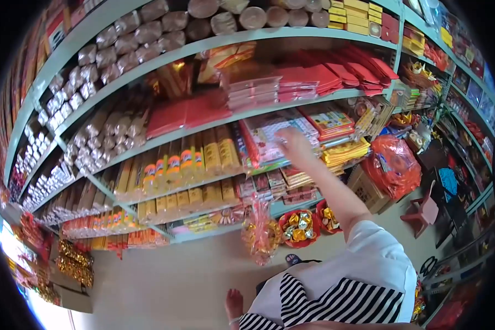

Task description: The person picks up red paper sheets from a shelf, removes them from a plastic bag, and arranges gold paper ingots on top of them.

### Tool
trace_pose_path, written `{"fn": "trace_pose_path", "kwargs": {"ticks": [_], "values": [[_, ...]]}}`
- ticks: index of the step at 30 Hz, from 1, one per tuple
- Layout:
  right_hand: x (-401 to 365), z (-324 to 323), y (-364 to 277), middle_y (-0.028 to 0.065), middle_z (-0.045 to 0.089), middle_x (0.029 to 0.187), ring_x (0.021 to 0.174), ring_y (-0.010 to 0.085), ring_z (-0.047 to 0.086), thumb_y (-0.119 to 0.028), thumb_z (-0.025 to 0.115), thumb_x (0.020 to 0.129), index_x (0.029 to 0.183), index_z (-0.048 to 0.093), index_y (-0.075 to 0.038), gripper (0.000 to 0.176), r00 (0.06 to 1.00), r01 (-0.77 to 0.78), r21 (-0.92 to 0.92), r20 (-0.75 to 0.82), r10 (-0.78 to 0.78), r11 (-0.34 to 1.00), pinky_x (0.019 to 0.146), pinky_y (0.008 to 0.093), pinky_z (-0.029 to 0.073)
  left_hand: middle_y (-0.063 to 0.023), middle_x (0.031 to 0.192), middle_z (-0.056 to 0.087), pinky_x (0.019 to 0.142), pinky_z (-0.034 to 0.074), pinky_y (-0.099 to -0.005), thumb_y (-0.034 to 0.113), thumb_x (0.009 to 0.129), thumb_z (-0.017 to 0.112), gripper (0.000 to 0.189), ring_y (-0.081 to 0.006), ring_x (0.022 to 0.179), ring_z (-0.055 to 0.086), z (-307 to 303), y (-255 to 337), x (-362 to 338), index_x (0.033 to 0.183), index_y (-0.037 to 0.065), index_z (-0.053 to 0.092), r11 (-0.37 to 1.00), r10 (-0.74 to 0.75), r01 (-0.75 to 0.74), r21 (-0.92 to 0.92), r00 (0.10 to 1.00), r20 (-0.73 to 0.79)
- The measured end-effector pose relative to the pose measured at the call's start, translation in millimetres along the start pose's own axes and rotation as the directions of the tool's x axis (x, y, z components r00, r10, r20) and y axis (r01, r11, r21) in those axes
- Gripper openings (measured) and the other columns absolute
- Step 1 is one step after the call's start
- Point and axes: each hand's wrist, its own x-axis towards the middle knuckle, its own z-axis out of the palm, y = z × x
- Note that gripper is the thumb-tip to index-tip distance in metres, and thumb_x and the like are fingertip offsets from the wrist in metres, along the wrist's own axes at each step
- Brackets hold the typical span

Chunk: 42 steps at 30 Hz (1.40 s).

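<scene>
Patterned packets (pixel 260 131) lie just behind the blurred right hand (pixel 295 145), contact unclear

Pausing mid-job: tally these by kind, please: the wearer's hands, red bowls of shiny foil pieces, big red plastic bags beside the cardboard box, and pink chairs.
Hands: 2 (right hand over the patterned packets; left hand low, above the floor)
Red bowls: 2
Red plastic bag: 1
Pink chair: 1
Total: 6
</scene>
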Motion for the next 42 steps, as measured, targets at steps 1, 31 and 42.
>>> {"fn": "trace_pose_path", "kwargs": {"ticks": [1,31,42], "values": [[24,-14,26,0.0093,0.065,0.094,0.086,0.0310,0.060,-0.015,0.070,0.079,0.100,0.063,-0.006,0.024,0.993,0.054,-0.080,-0.101,-0.062,0.995,0.075,0.0395,0.049,-0.0020,0.081,0.058,0.063,0.044,-0.0244,0.010,0.094,0.047,0.011,-0.0163,0.074,0.054,4,11,10,0.094,0.008,0.057,1.000,0.023,-0.023,-0.013,0.999,-0.028],[-92,-37,114,0.0028,0.069,0.104,0.088,0.0194,0.063,-0.017,0.070,0.079,0.098,0.069,-0.009,0.021,0.852,0.471,0.374,0.040,-0.521,0.799,0.078,0.0314,0.048,-0.0094,0.108,0.066,0.078,0.050,-0.0254,0.019,0.093,0.061,0.037,-0.0143,0.085,0.062,584,-91,126,0.125,0.000,0.056,0.738,0.009,-0.339,0.583,0.870,0.494],[-25,-45,85,0.0020,0.066,0.095,0.085,0.0215,0.057,-0.017,0.075,0.075,0.098,0.068,-0.006,0.026,0.999,-0.001,0.582,0.030,-0.021,0.813,0.083,0.0328,0.043,-0.0004,0.086,0.066,0.064,0.044,-0.0183,0.003,0.087,0.065,0.015,-0.0060,0.070,0.053,499,-62,66,0.102,-0.001,0.067,0.158,0.174,-0.642,0.750,0.766,0.619]]}}
